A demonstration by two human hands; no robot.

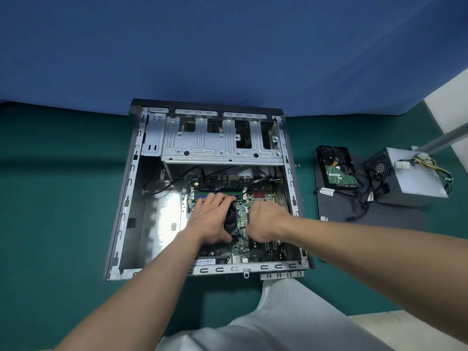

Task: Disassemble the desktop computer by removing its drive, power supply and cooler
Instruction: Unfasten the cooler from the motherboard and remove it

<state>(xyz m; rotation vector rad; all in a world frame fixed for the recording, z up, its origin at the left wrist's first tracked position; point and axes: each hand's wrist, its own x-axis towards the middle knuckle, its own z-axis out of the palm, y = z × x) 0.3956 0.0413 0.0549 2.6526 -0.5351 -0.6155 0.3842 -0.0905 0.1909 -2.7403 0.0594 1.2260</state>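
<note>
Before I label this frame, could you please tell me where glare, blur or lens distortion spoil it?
Head view: glare whitens the bare floor of the computer case, left of the hands; head view: the right hand is motion-blurred, the left hand gripping the cooler sharper; head view: wide-angle bending bows the case walls.

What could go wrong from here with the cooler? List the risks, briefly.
1. The left grip holds the cooler while the right grip works beside it, blurred; if a fastening or fan lead is not free, lifting may strain the motherboard.
2. The left grip lies beside the memory sticks; a slip could knock them.
3. Black cables in the case could snag the cooler on its way out.
</note>
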